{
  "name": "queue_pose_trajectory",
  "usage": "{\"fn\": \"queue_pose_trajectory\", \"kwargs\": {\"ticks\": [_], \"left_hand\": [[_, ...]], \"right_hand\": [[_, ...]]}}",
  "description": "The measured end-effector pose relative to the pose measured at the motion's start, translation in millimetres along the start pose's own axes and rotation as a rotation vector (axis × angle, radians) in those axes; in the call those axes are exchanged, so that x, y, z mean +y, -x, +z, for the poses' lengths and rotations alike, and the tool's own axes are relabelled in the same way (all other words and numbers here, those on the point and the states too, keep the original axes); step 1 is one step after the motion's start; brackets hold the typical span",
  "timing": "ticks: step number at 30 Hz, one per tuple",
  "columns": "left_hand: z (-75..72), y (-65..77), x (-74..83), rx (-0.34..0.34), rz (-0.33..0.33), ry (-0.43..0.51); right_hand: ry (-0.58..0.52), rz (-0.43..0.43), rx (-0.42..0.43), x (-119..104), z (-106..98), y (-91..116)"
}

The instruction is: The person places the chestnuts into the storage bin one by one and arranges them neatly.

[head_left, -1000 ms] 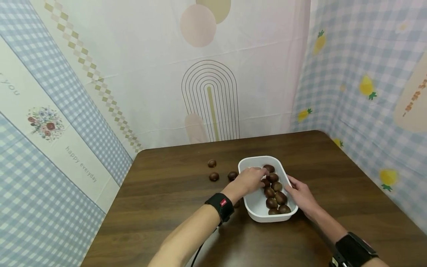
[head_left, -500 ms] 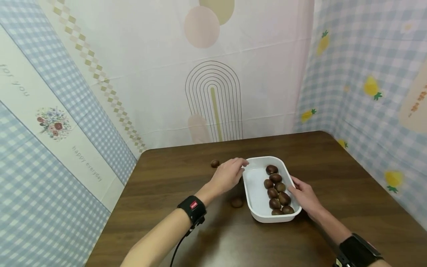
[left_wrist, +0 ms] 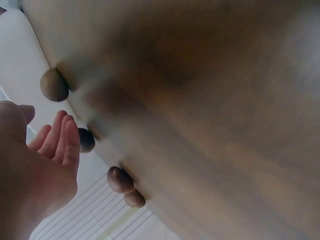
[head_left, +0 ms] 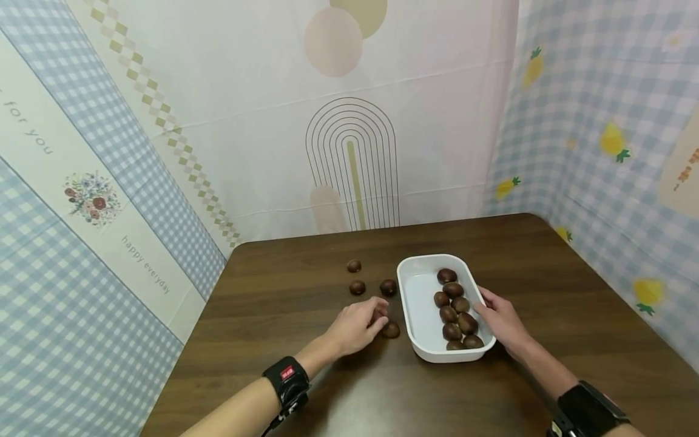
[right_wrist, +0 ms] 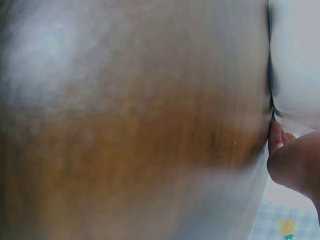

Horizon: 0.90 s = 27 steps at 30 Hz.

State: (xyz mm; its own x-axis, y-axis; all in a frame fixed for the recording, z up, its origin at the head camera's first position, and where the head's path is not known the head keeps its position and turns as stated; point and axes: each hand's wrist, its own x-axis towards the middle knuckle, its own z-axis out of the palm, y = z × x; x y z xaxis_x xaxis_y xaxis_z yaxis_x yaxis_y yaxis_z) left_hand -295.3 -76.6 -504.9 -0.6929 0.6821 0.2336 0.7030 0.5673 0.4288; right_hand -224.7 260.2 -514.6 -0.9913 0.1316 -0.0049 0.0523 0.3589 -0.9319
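Observation:
A white rectangular container (head_left: 419, 315) stands on the wooden table, with several brown chestnuts (head_left: 467, 323) clustered along its right half. My right hand (head_left: 503, 321) holds its right side, thumb at the rim and fingers against the outer wall; in the right wrist view, the right hand's fingers (right_wrist: 275, 137) are low beside the white wall (right_wrist: 300, 60). Left of the container, my left hand (head_left: 355, 326) is low over the table, fingertips close to a chestnut (head_left: 391, 330). In the left wrist view this empty left hand (left_wrist: 52, 157) has loosely bent fingers, thumb apart from them.
Farther back on the table (head_left: 273, 291) lie loose chestnuts: one near the container's left wall (head_left: 388, 287), another chestnut (head_left: 357, 287) left of it, and one more chestnut (head_left: 354, 266) behind. A printed white cloth (head_left: 437, 152) hangs beyond the back edge. Checked cloths (head_left: 590, 200) flank both sides.
My left hand has come out of the container, passed over its left rim, and moved left and nearer to a chestnut on the table. The right hand keeps its place on the container.

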Motion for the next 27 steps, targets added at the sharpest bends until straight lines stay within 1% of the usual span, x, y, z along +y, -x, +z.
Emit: {"fn": "queue_pose_trajectory", "kwargs": {"ticks": [5, 9, 12, 16, 23, 27], "left_hand": [[4.7, 10.0, 1.5, -0.038, -0.001, -0.008], [7.3, 13.5, 3.6, -0.031, 0.02, -0.054], [9.5, 13.4, 6.5, -0.018, 0.023, -0.089], [13.5, 11.6, 9.6, -0.001, 0.004, -0.123], [16.0, 10.2, 10.9, 0.014, -0.013, -0.143], [17.2, 10.0, 9.6, 0.026, -0.006, -0.145]], "right_hand": [[-0.01, 0.016, -0.004, -0.6, -0.5, 1.2], [-0.024, 0.03, -0.023, 0.2, -2.1, 0.9], [-0.024, 0.043, -0.037, 0.8, -3.7, 0.0], [-0.016, 0.062, -0.051, 0.8, -4.8, -1.1], [-0.011, 0.051, -0.034, 0.3, -2.2, -1.3], [0.003, 0.067, -0.05, -0.4, -2.1, -2.2]]}}
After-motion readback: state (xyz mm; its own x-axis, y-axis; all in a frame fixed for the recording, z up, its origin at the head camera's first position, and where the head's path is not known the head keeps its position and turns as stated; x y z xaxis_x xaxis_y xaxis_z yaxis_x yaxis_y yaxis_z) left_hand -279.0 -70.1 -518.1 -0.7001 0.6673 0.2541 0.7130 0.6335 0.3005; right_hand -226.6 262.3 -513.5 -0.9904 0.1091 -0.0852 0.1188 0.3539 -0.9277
